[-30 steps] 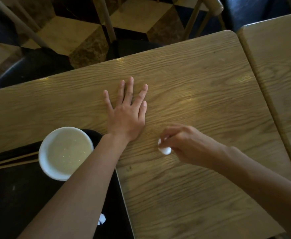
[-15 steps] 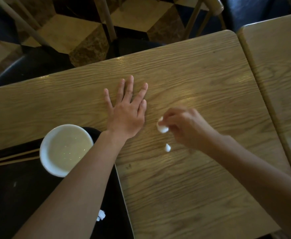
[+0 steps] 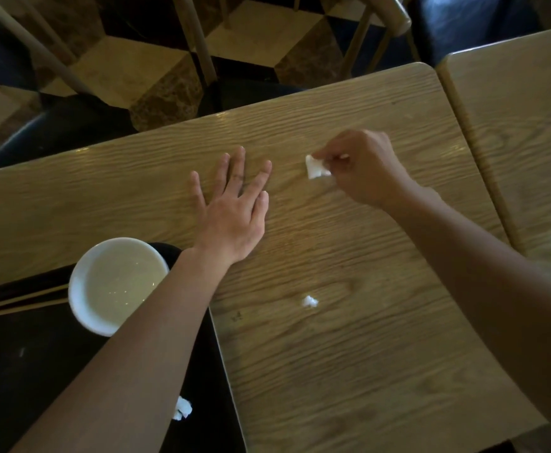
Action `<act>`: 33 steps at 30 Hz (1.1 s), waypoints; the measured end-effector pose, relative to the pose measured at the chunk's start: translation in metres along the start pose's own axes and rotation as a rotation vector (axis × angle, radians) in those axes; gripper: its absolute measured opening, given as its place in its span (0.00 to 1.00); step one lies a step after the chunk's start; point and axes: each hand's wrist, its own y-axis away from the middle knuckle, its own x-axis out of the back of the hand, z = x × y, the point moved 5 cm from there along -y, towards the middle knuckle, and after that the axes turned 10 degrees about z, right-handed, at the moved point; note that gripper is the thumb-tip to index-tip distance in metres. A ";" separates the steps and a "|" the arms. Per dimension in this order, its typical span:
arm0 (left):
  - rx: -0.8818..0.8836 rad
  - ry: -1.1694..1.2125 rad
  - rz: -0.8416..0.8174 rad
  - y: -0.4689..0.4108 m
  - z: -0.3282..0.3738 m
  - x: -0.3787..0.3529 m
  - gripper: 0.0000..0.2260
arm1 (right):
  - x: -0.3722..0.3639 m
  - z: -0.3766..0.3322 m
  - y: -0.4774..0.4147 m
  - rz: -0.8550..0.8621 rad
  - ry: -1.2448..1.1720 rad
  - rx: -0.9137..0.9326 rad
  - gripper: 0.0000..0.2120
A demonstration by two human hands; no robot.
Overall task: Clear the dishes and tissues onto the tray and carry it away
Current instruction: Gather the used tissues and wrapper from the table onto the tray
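Tissue (image 3: 316, 169) was pinched in the right hand's (image 3: 362, 168) fingertips, just above the tabletop (image 3: 349, 371), while a smaller scrap (image 3: 309, 301) lay nearer the front edge. Left hand (image 3: 235, 207) lay flat with fingers spread, beside the black tray (image 3: 22, 371) holding a white bowl (image 3: 117, 284), chopsticks (image 3: 19, 300) and another scrap (image 3: 182, 408).

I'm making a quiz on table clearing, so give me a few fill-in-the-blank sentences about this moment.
1. The right hand pinches a piece of white ____.
2. The left hand lies ____ on the wooden table, fingers spread.
3. The white bowl sits on the black ____.
4. A small tissue scrap lies loose on the ____.

Missing words: tissue; flat; tray; table
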 end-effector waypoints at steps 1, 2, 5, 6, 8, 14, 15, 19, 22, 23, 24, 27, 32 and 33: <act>0.000 0.002 0.003 0.000 0.000 0.000 0.24 | -0.004 0.000 -0.007 -0.014 0.027 0.008 0.11; -0.002 0.002 0.005 0.000 0.000 0.000 0.24 | -0.008 -0.001 -0.011 -0.029 0.049 0.027 0.12; -0.002 -0.001 0.004 0.000 0.000 0.001 0.24 | -0.016 -0.013 -0.001 -0.066 0.052 0.133 0.11; 0.002 -0.001 -0.003 0.000 0.000 0.001 0.24 | -0.018 -0.018 0.009 -0.090 0.033 0.177 0.11; 0.008 0.007 -0.027 0.000 -0.001 0.003 0.25 | -0.022 -0.028 0.035 -0.153 -0.013 0.250 0.12; 0.034 0.039 -0.128 -0.002 0.003 0.012 0.25 | -0.026 -0.038 0.106 -0.277 -0.123 0.276 0.12; 0.041 0.040 -0.146 -0.004 0.005 0.014 0.25 | -0.026 -0.039 0.114 -0.290 -0.134 0.274 0.12; 0.075 0.043 -0.187 -0.002 0.014 0.029 0.24 | -0.026 -0.046 0.147 -0.308 -0.158 0.235 0.12; 0.108 0.107 -0.194 0.016 0.023 0.038 0.23 | -0.029 -0.052 0.167 -0.290 -0.168 0.196 0.12; 0.116 0.159 -0.182 0.026 0.025 0.042 0.22 | -0.030 -0.056 0.175 -0.289 -0.172 0.188 0.12; 0.121 0.221 -0.165 0.037 0.028 0.047 0.21 | -0.032 -0.060 0.183 -0.290 -0.176 0.176 0.12; 0.103 0.361 -0.094 0.075 0.035 0.069 0.18 | -0.037 -0.076 0.207 -0.324 -0.181 0.129 0.14; 0.074 0.488 0.029 0.140 0.028 0.107 0.14 | -0.046 -0.104 0.238 -0.499 -0.251 -0.004 0.13; 0.078 0.490 0.050 0.152 0.022 0.112 0.13 | -0.041 -0.100 0.234 -0.450 -0.284 -0.095 0.12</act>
